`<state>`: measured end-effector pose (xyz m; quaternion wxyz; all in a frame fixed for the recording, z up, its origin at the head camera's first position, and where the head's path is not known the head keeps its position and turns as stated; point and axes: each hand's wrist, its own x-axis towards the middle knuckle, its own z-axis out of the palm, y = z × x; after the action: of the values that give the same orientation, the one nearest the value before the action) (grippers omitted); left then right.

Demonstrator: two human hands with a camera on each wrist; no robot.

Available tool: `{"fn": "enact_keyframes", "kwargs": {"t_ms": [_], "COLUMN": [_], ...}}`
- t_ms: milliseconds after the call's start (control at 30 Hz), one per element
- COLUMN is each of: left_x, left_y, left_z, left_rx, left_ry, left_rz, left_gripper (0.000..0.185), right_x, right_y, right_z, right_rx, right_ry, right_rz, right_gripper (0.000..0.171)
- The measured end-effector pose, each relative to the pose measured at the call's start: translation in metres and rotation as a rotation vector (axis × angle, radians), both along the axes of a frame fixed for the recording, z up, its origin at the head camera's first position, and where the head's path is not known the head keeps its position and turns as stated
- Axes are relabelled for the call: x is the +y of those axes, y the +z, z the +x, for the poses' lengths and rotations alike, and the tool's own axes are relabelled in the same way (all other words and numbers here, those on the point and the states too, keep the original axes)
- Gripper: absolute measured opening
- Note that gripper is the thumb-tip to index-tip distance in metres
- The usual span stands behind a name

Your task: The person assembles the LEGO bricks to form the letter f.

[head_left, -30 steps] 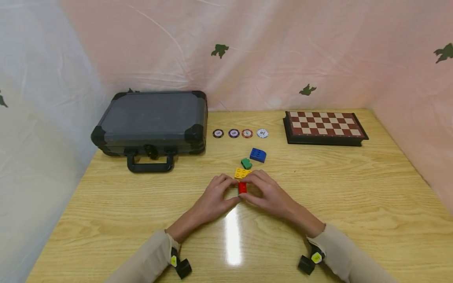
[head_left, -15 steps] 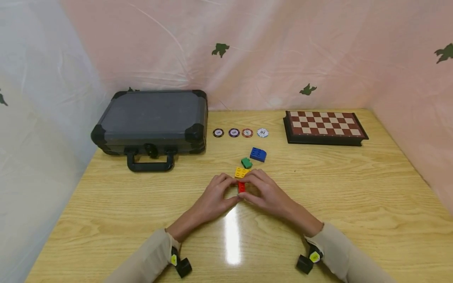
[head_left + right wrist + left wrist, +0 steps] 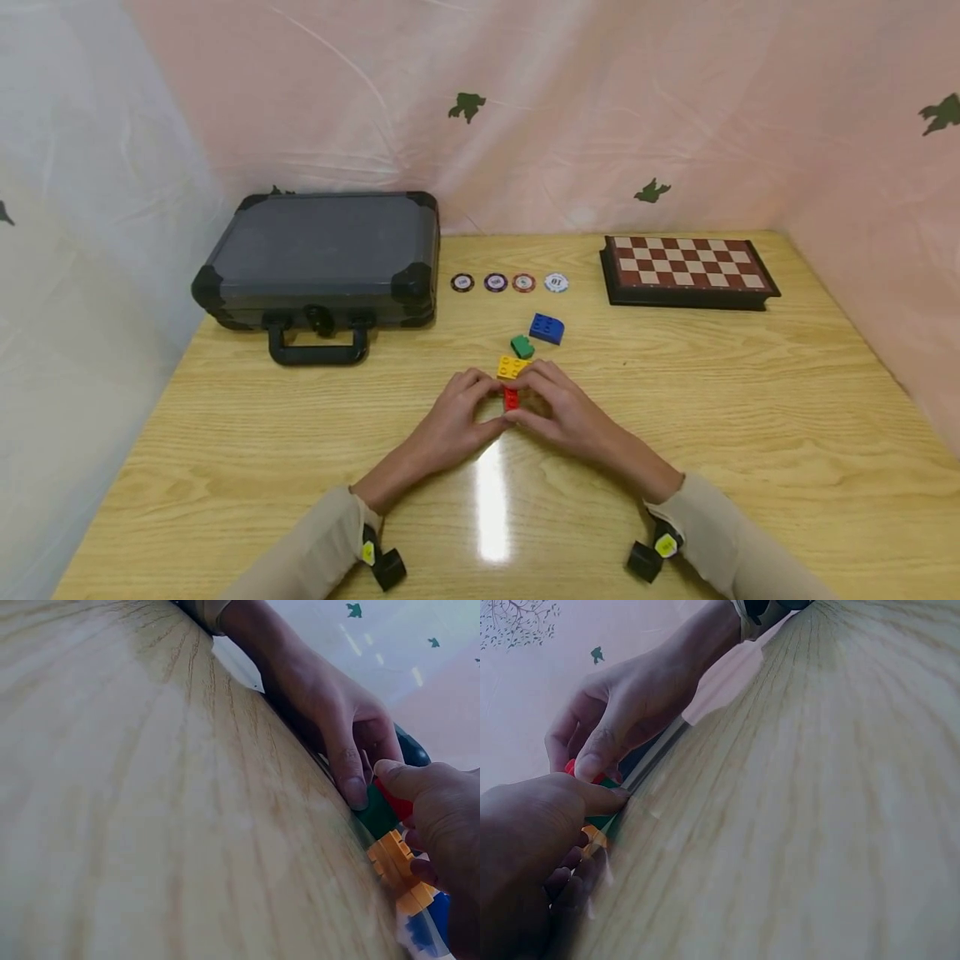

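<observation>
Red plastic showed between the two hands: a red brick (image 3: 512, 399) sat over a lower green brick (image 3: 377, 816) near the middle of the wooden table (image 3: 712, 400). Seen from the head, its studs faced up and its long axis ran away from the person, one end pointing at the yellow brick (image 3: 512, 367) just beyond. The right hand (image 3: 566, 412) pinched the red brick, thumb on the near end and fingers at the far end. The left hand (image 3: 456, 421) had its thumb pressed to the green piece beneath, its fingers curled towards the far end; whether those fingertips touched the red could not be told.

Crosswise to the red, the yellow brick lay with its length running left to right. Past it rested a loose green brick (image 3: 522, 347), then a blue brick (image 3: 547, 328), lengthwise left to right, slightly slanted, rounded end to the right.
</observation>
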<state>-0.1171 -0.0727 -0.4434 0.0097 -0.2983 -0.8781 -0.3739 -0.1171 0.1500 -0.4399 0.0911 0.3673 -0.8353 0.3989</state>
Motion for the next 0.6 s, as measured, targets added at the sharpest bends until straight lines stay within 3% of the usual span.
{"fn": "enact_keyframes", "kwargs": {"t_ms": [167, 433, 600], "left_x": [0.0004, 0.0000, 0.0006], "left_y": [0.0006, -0.0017, -0.0011], "left_z": [0.0003, -0.0003, 0.0007], "left_rx": [-0.007, -0.007, -0.014], "left_ry": [0.005, 0.007, 0.008], "left_rz": [0.005, 0.006, 0.012], "left_gripper": [0.041, 0.041, 0.039], "right_x": [-0.0009, -0.0009, 0.0053], "right_y": [0.0001, 0.0037, 0.0089], "right_z": [0.0012, 0.0043, 0.0027], "right_rx": [-0.021, -0.151, -0.177], "right_ry": [-0.022, -0.073, -0.079], "right_rz": [-0.007, 0.002, -0.002], "right_gripper": [0.035, 0.039, 0.041]}}
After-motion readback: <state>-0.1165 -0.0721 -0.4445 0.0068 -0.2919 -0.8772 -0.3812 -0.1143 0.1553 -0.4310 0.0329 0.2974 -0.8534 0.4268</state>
